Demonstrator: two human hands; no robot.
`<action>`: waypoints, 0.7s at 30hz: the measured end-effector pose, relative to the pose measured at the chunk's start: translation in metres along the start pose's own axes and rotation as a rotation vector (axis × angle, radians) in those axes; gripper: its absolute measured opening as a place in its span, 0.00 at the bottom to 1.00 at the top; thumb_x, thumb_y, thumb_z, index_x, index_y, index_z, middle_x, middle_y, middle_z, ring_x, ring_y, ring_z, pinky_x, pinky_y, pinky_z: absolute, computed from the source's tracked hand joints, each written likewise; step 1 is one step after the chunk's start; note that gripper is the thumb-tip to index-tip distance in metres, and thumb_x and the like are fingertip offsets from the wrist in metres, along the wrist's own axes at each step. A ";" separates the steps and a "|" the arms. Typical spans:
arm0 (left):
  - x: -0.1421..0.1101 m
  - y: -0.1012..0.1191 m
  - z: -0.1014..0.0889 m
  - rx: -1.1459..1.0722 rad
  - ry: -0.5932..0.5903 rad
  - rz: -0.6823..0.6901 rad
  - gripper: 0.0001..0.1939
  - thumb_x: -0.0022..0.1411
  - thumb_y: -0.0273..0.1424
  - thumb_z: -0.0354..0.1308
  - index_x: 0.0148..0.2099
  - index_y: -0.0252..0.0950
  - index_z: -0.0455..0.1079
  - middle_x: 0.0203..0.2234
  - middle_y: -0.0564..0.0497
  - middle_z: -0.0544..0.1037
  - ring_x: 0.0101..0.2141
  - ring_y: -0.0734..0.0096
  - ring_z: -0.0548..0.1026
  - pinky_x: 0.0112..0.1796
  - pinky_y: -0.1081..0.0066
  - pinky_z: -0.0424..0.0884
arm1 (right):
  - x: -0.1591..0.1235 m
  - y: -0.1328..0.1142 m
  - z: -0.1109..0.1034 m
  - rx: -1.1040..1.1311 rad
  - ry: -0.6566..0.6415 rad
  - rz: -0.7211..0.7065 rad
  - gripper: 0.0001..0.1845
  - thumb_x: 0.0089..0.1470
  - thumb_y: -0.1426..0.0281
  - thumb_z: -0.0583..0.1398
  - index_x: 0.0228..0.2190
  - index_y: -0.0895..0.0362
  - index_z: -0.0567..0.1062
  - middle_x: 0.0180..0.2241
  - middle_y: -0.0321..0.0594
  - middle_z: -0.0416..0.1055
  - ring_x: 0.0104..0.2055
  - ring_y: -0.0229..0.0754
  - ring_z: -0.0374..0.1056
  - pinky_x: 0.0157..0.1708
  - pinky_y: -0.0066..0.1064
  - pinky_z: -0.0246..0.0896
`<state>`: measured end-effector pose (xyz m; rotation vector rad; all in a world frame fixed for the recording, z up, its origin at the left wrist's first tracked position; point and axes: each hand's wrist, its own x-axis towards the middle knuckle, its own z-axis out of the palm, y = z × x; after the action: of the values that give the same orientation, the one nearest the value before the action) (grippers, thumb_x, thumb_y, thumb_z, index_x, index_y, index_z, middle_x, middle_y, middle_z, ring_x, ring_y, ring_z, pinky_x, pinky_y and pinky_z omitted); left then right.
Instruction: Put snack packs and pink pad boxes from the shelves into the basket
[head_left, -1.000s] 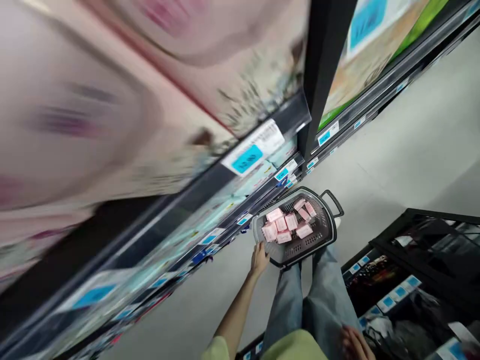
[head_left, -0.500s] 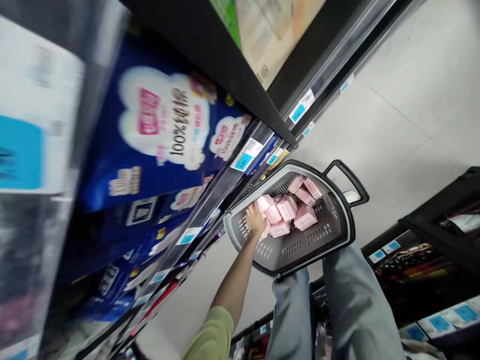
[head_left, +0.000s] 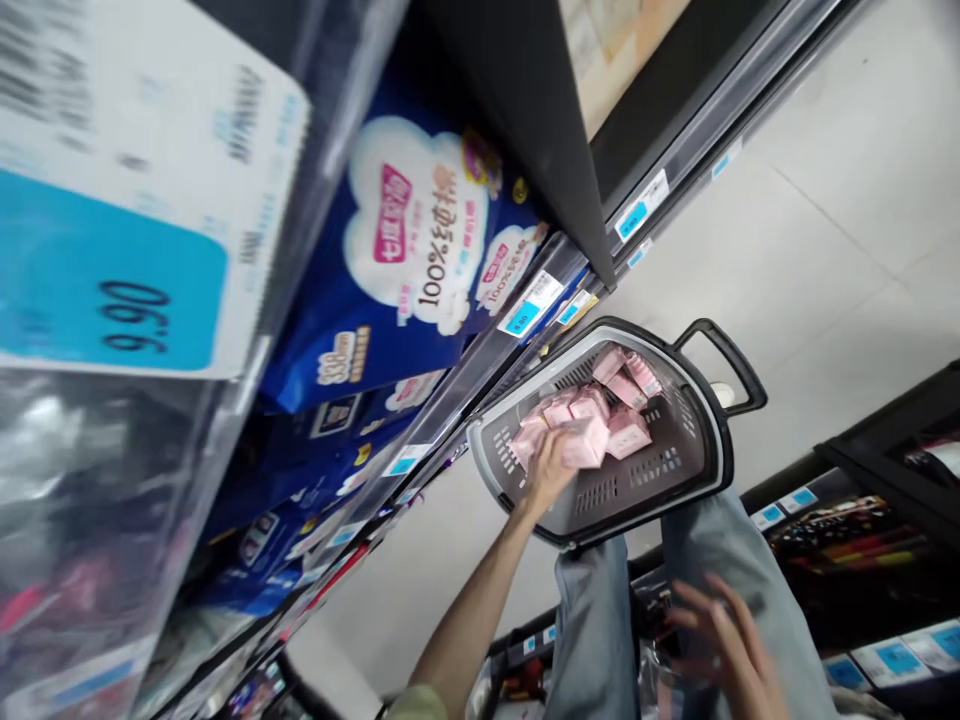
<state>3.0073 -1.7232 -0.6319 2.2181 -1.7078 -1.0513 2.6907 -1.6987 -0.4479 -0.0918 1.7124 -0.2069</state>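
Inside a grey shopping basket [head_left: 600, 535] with a black rim lie several small pink packs [head_left: 628, 430]. My left hand [head_left: 551, 468] reaches into the basket's near left part, its fingers closed round one pink pack [head_left: 586, 442] that sits a little above the others. My right hand [head_left: 724, 630] is in front of my right leg at the lower right, away from the basket. Its fingers are spread and slightly blurred, with nothing in them.
On the left rises a shelf with blue packages [head_left: 420, 240] and a large price tag [head_left: 142, 200] close to the camera. The basket's handle [head_left: 739, 365] sticks out to the right over the pale floor [head_left: 840, 240]. Another dark shelf [head_left: 832, 540] stands at the right.
My left hand has moved rightward and now holds a pink pack lifted off the pile. My right hand has come into view at the lower right.
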 end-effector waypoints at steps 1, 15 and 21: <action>-0.016 0.012 0.002 -0.062 0.012 0.111 0.30 0.58 0.25 0.67 0.62 0.40 0.67 0.56 0.40 0.75 0.61 0.51 0.72 0.62 0.52 0.72 | 0.017 -0.012 0.019 0.034 -0.079 0.019 0.39 0.52 0.38 0.66 0.61 0.36 0.69 0.61 0.49 0.75 0.56 0.63 0.78 0.34 0.50 0.82; -0.033 -0.039 0.005 0.062 0.090 -0.694 0.43 0.65 0.38 0.64 0.74 0.29 0.51 0.66 0.24 0.65 0.68 0.36 0.63 0.65 0.43 0.63 | 0.108 -0.030 0.043 -0.131 -0.044 -0.158 0.36 0.39 0.49 0.76 0.45 0.58 0.81 0.39 0.44 0.84 0.38 0.50 0.78 0.34 0.34 0.74; 0.013 -0.048 0.049 0.068 0.131 -1.063 0.52 0.57 0.43 0.71 0.72 0.25 0.51 0.64 0.19 0.66 0.63 0.30 0.69 0.60 0.44 0.67 | 0.110 -0.022 0.045 -0.069 -0.042 -0.165 0.36 0.40 0.50 0.76 0.47 0.58 0.79 0.42 0.44 0.84 0.40 0.52 0.80 0.36 0.35 0.76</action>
<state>3.0170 -1.7044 -0.6979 3.1881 -0.4085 -0.9245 2.7170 -1.7441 -0.5572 -0.2865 1.6713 -0.2663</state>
